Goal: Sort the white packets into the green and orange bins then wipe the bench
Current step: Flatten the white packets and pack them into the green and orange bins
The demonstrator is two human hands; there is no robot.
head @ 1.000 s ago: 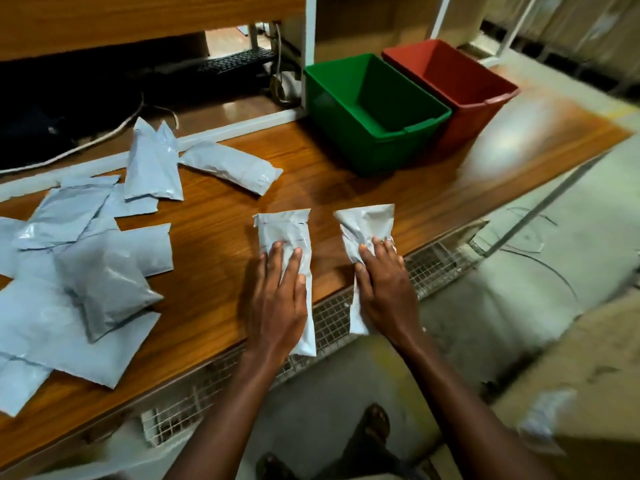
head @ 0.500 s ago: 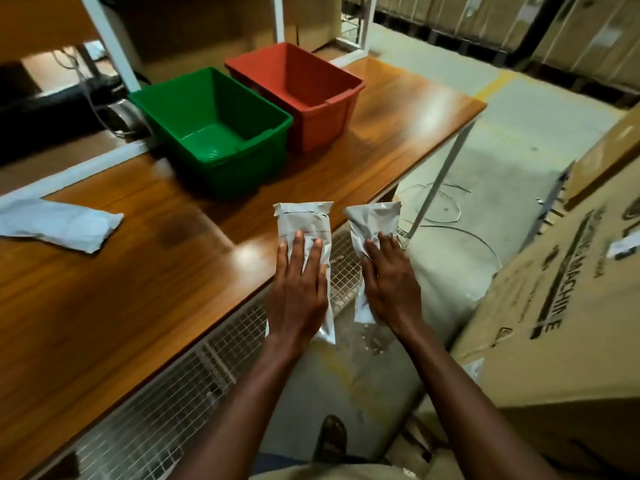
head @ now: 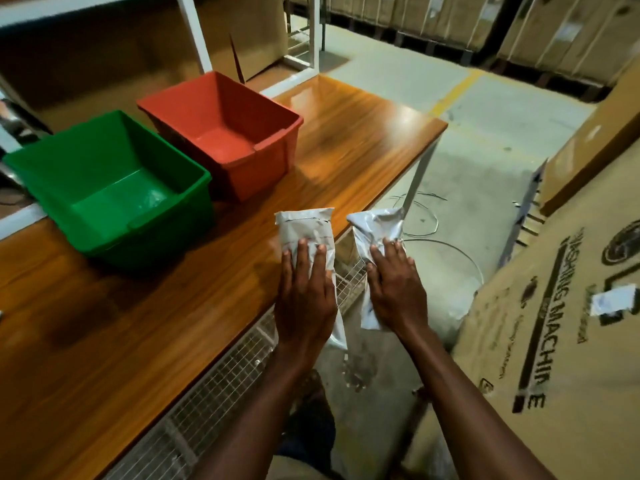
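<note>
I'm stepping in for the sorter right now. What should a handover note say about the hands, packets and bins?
Left hand: holding a white packet.
Right hand: holding a second packet.
Both packets are off the bench edge, in front of the bins.
Green bin and orange bin: side by side on the bench, both empty.
Done: nothing binned yet.
Left: bin both packets, wipe the bench.

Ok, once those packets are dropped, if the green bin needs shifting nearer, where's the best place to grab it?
Probably the green bin by the lipped rim on its near short end, where a handle notch shows. It sits open and upright with that end facing the bench edge, so come from the front, fingers under the lip. The orange bin crowds its far right side.
</note>
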